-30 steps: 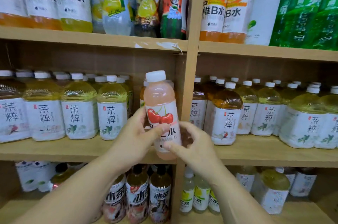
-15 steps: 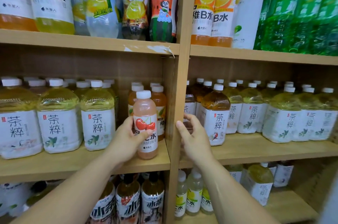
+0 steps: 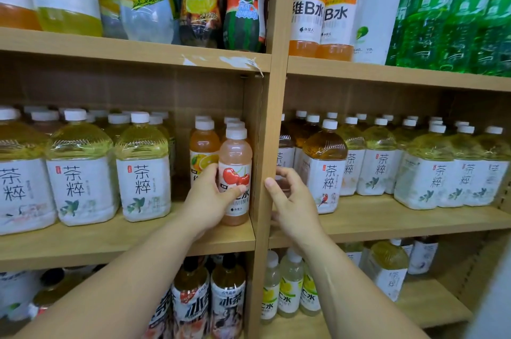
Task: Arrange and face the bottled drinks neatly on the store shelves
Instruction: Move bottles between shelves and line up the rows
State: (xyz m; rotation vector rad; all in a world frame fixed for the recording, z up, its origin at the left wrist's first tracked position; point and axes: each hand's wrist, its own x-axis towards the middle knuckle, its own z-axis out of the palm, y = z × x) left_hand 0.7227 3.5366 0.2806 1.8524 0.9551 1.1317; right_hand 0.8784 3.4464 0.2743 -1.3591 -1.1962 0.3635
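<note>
A pink cherry-label bottle (image 3: 235, 161) with a white cap stands upright on the middle shelf (image 3: 138, 239), at its right end against the wooden divider (image 3: 266, 145). My left hand (image 3: 208, 200) grips its lower half, thumb across the label. An orange-label bottle (image 3: 204, 148) stands just behind and to its left. My right hand (image 3: 290, 200) hovers in front of the right bay by the divider, fingers loosely curled and holding nothing.
Large yellow tea bottles (image 3: 142, 170) fill the left of the middle shelf. Amber and yellow tea bottles (image 3: 325, 167) fill the right bay. Tall drinks stand on the top shelf (image 3: 132, 48). Small bottles (image 3: 226, 300) sit on the bottom shelf.
My left hand carried the cherry bottle from in front of the divider back into the left bay and set it on the shelf. My right hand let go of it and drew right.
</note>
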